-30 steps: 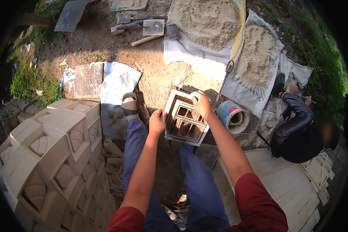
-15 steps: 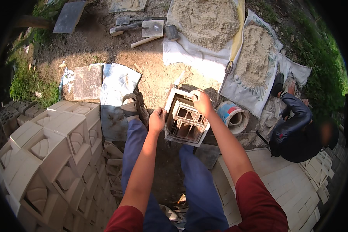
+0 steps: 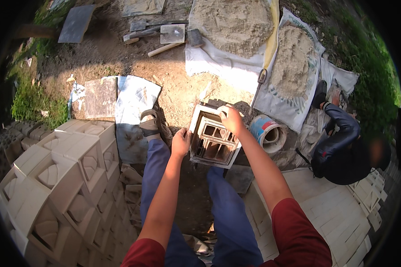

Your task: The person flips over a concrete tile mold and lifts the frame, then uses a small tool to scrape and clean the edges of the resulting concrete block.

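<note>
Between my knees is a rectangular mould frame (image 3: 233,159), greyish at the rim, with brown, divided openings inside. My left hand (image 3: 181,142) grips its left side, fingers closed at the edge. On the far right part of the rim, my right hand (image 3: 231,119) is closed round the frame, its fingertips reaching inside. Just right of the frame stands a white bucket (image 3: 257,127) with red and blue marks and a round vessel inside it. What lies beneath the frame is hidden.
Pale ventilation blocks (image 3: 60,164) are stacked at left, more pale blocks (image 3: 316,209) at right. Sand heaps (image 3: 231,22) lie on sacks ahead. A mallet (image 3: 194,38) and a trowel (image 3: 172,34) rest on the ground. Another person (image 3: 338,147) sits at right.
The view has shifted slightly, so the surroundings sit a little differently in the picture. Both hands keep their hold on the mould frame, which has barely moved.
</note>
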{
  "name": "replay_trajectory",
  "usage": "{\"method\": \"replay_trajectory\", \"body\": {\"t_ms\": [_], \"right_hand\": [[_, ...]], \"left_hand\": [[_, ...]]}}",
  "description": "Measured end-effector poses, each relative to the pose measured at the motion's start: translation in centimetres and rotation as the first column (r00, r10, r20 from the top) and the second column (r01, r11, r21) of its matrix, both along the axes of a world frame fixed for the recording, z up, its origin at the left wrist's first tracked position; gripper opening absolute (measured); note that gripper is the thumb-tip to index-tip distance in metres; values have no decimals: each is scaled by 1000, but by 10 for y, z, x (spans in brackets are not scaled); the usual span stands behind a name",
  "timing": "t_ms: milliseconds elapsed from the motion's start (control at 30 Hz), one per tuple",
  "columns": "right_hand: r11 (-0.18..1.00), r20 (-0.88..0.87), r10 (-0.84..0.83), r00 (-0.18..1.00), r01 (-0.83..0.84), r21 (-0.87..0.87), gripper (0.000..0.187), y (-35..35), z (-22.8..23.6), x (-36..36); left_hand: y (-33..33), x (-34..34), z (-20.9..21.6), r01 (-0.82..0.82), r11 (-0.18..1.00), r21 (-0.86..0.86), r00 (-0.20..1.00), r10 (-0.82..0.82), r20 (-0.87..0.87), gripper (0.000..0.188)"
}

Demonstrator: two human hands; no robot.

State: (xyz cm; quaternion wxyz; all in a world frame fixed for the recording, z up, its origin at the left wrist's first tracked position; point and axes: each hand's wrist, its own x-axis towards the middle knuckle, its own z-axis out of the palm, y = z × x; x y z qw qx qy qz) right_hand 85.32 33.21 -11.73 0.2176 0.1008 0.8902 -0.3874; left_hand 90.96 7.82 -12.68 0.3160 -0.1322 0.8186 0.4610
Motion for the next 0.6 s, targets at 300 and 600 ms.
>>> {"method": "replay_trajectory", "body": {"t_ms": [300,600], "right_hand": [[999,57,-19,998,21,-30,16,5,0,0],[1000,29,-27,999,27,-7,18,9,0,3]], "left_hand": [[3,1,1,27,999,-43,999,-25,45,23],[9,2,5,-4,1000,10,997,3,82,24]]}}
